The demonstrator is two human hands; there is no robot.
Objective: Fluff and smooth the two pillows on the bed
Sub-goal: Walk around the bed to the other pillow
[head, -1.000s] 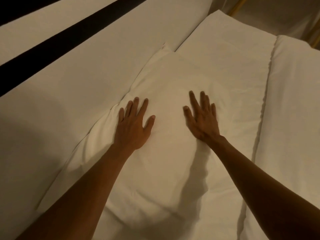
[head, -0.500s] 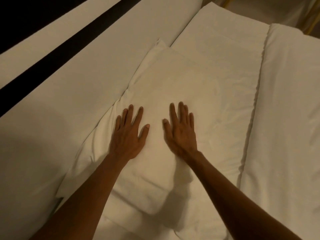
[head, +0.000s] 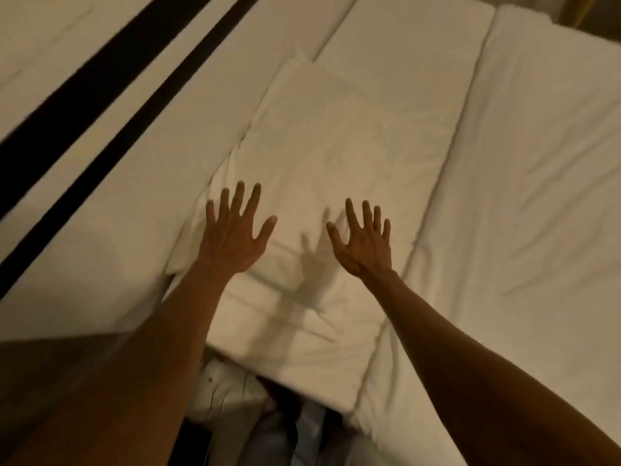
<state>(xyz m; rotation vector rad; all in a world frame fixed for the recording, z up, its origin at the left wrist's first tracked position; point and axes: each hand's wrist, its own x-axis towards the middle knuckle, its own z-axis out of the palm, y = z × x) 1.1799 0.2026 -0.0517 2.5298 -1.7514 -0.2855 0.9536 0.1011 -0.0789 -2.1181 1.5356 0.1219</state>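
A white pillow [head: 339,142] lies flat on the bed, running from the near edge toward the far end, with soft creases across its middle. A second white pillow [head: 413,52] lies beyond it, partly covered by the first one's far corner. My left hand [head: 233,235] hovers above the near pillow's left edge, fingers spread. My right hand [head: 364,245] is raised over the pillow's middle, fingers apart, casting a clear shadow on the fabric below. Neither hand holds anything.
A white padded headboard [head: 151,146] with two dark stripes [head: 100,85] runs along the left. A white duvet [head: 537,196] covers the bed to the right of the pillows. My clothing [head: 235,398] shows below the bed's near edge.
Both hands have lifted off the pillow, where they were pressing flat, and have spread farther apart. The view has pulled back, showing the pillow's near end and the bed edge.
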